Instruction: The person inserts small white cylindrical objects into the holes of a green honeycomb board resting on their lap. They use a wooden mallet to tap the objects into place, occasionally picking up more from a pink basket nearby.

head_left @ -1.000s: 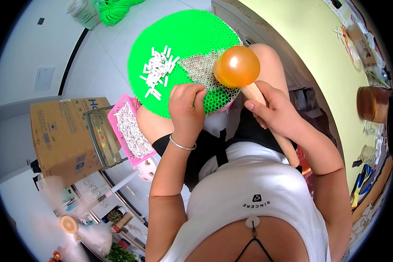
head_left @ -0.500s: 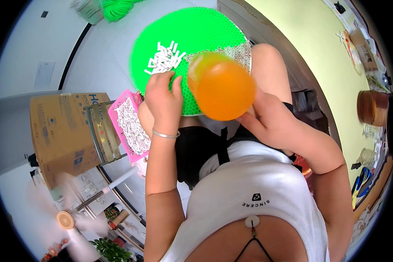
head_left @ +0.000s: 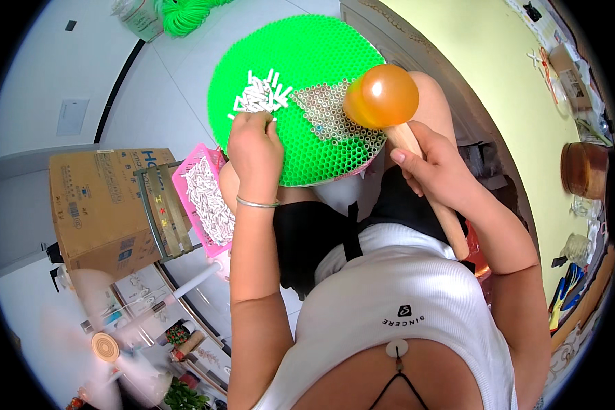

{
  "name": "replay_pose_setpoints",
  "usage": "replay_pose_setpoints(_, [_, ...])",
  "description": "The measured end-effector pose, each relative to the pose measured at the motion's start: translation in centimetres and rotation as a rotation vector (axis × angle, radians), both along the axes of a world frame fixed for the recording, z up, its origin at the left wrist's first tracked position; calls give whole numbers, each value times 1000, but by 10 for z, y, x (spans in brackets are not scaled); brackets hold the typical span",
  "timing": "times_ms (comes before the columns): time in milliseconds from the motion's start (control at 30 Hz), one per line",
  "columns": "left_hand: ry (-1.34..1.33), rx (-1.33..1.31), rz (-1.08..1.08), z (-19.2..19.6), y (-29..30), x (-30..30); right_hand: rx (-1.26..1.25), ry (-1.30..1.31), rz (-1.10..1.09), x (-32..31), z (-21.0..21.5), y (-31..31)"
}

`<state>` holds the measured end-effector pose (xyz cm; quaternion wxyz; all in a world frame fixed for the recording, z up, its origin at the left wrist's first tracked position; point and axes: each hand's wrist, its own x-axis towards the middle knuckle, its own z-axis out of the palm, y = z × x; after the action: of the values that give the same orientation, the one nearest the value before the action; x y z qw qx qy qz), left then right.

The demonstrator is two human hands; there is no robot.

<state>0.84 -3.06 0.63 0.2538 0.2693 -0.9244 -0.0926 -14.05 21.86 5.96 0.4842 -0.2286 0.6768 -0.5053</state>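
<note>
The right hand (head_left: 439, 172) is gripping the smooth wooden handle of a mallet (head_left: 381, 97) whose glossy orange rubber head is hovering above a round green honeycomb-mesh board (head_left: 307, 55). The left hand (head_left: 254, 145) is pinching, fingers curled tight, at small white plastic tubes (head_left: 260, 96) heaped loosely just beyond its fingertips on that board.

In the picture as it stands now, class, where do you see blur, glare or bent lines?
Head view: the fan at lower left is smeared by spinning; the mallet head shows a soft highlight; the floor lines bow toward the black round rim; the green board and both hands look sharp.
</note>
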Motion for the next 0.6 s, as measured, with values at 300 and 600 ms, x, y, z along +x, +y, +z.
replay_pose_setpoints(300, [244, 631, -147, 9, 39, -1, -25, -40, -4, -2, -8, 0])
replay_pose_setpoints(600, [113, 191, -319, 9, 57, -6, -39, -31, -10, 0, -7, 0])
